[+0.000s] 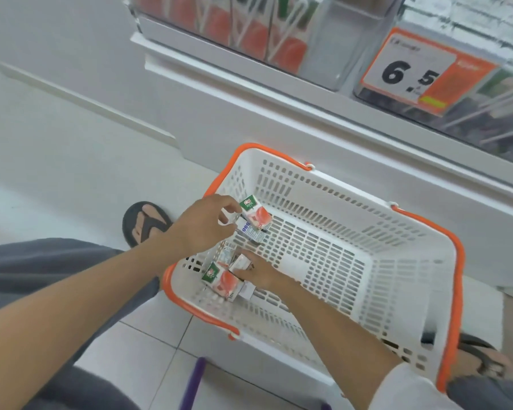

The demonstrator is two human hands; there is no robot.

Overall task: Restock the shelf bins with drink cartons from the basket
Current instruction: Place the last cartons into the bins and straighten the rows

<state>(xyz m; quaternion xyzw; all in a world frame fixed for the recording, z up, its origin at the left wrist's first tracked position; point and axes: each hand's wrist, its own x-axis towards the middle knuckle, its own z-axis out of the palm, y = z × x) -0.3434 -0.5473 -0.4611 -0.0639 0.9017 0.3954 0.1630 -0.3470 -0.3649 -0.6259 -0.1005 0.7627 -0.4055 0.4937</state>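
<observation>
Left hand (202, 226) grips one carton (255, 217) over the basket (367, 208) corner; right hand (261, 275) lies on the loose cartons (219, 281) on the basket floor — grasp not discernible. Pinch the side faces, lift clear of the rim, seat upright in the shelf bin (249, 39).

Head-worn — close, down onto basket (323, 199)

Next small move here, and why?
Probably close the right hand on the loose cartons it rests on in the basket corner: the left hand grips one carton, and the shelf bin sits above.
</observation>
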